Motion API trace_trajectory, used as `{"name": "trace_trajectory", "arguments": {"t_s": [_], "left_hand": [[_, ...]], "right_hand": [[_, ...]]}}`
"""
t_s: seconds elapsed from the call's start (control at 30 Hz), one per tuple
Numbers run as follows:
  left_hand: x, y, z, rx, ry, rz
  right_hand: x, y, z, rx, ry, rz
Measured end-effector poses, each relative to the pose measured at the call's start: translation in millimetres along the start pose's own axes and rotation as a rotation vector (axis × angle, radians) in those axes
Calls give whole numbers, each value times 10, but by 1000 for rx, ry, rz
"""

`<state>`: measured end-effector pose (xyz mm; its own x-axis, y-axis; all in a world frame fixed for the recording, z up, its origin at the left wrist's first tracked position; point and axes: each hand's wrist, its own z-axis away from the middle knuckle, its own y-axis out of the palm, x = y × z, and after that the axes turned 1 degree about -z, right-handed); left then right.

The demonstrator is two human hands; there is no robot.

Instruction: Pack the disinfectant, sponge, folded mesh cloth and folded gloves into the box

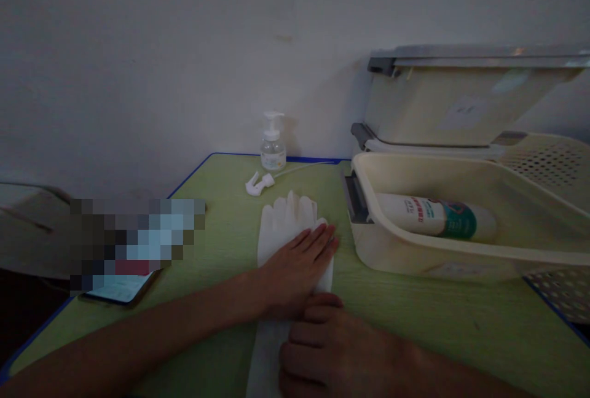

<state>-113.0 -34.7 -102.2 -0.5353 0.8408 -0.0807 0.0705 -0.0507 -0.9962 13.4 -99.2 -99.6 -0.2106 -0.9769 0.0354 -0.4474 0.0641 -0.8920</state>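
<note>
Item: left hand (pixel 295 269) – laid palm down, fingers (pixel 318 244) extended and nearly together, pressing flat on a white glove and gripping nothing that we can see.

Item: right hand (pixel 332 349) – fingers curled in toward the palm, resting over the lower part of the glove; whether they pinch it we cannot tell.

Item: white glove (pixel 275 232), lying flat on the green table (pixel 221 226) beneath both hands, its fingertips pointing to the wall (pixel 184 48). We find no lettering on it and cannot tell if a second layer lies under it.

Item: white spray head (pixel 267 181) on its side beyond the glove, its thin tube (pixel 304 169) running toward the back edge.

Item: clear pump bottle (pixel 273 155), upright just behind the spray head; label writing too small for us to read.

Item: cream tub (pixel 415 257) to the right, with a grey handle (pixel 357 198) and a faint, illegible label on its front.

Item: white bottle (pixel 401 210) with a teal band, lying inside the tub; we note red and teal characters, blurred past reading.

Item: storage box (pixel 415 109) behind the tub, its small paper label unreadable.

Item: phone (pixel 115 290) at left, screen mostly pixelated.
</note>
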Motion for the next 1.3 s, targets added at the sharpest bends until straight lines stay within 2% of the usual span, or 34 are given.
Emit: {"name": "trace_trajectory", "arguments": {"t_s": [0.1,0.23,0.33,0.43,0.5,0.57,0.63,0.8,1.0,1.07,1.13,1.2,1.23,1.3], "left_hand": [[-3,-23,-16,67,-33,69],[-4,-62,34,38,-36,220],[62,-88,38,-161,-129,403],[198,-128,-82,-386,-311,522],[295,-154,-212,-411,-410,541],[366,-164,-333,-395,-451,541],[400,-155,-410,-404,-433,538],[374,-96,-417,-526,-328,558],[321,-103,-359,-663,-127,866],[334,-124,-334,-600,-37,1084],[368,-149,-314,-412,20,1327],[412,-171,-312,-195,18,1460],[434,-177,-321,-152,-19,1464],[470,-180,-355,-228,-155,1349]], "right_hand": [[6,9,-5,131,9,-50],[1,81,-1,140,79,-115],[0,114,21,144,55,-111],[0,85,33,172,18,-109],[2,57,33,185,13,-100],[4,51,34,184,18,-87],[6,72,39,170,28,-86],[5,130,57,143,40,-105],[-6,107,51,152,48,-123],[-7,107,49,152,49,-126],[-5,110,49,147,50,-129],[-1,111,52,144,58,-130],[0,109,53,143,60,-130],[1,101,53,140,56,-131]]}}
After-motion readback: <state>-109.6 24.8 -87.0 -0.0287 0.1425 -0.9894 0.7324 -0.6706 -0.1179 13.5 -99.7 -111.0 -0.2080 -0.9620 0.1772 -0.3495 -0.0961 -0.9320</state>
